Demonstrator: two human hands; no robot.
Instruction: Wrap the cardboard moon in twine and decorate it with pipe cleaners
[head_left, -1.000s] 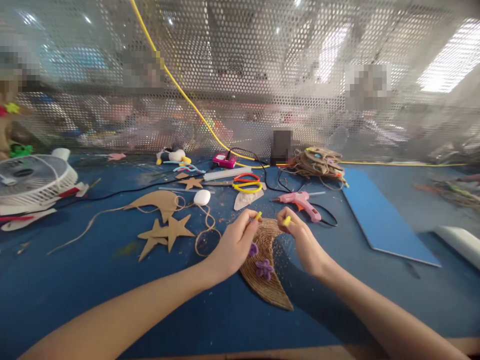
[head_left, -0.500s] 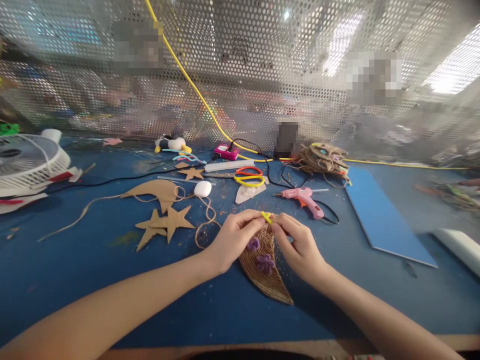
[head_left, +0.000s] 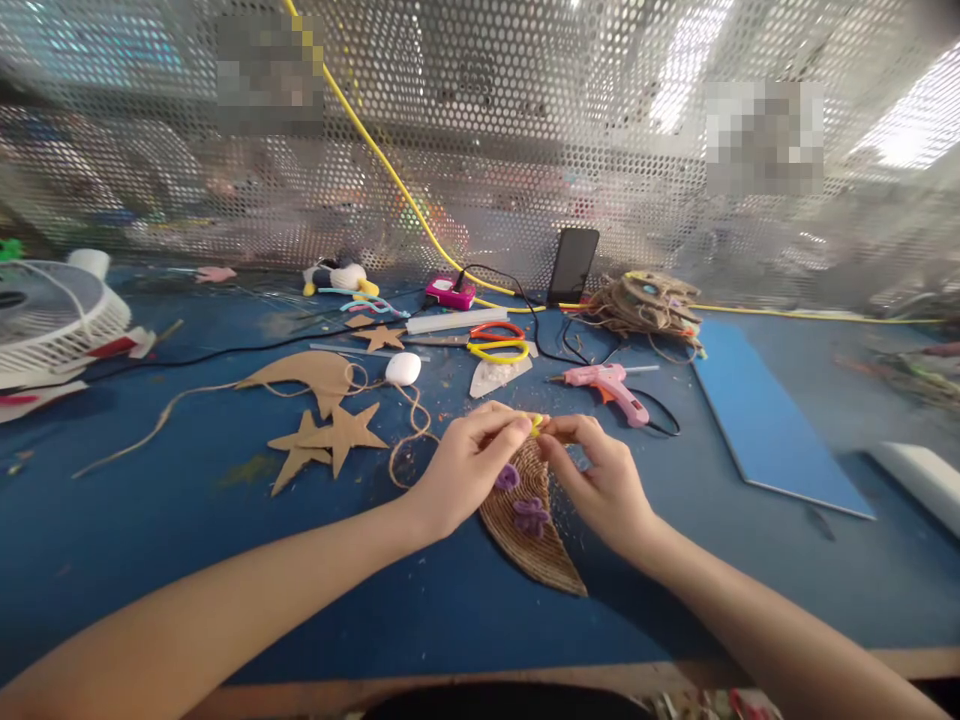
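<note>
I place everything from the twine crescent [head_left: 536,555], which lies on the worktop [head_left: 337,620] with a flower [head_left: 531,518] on top. To its left I have overlapping cut-out stars [head_left: 349,437]; behind it and leftward, the cut-out crescent [head_left: 300,373] and, much farther left, the fan [head_left: 60,310]. Behind it I find the scissors [head_left: 475,347]; behind and rightward, the glue gun [head_left: 606,376]. Well right of it lies the board [head_left: 776,425]. Well behind it, slightly right, my phone [head_left: 574,265] stands before the mesh wall [head_left: 480,130].
</note>
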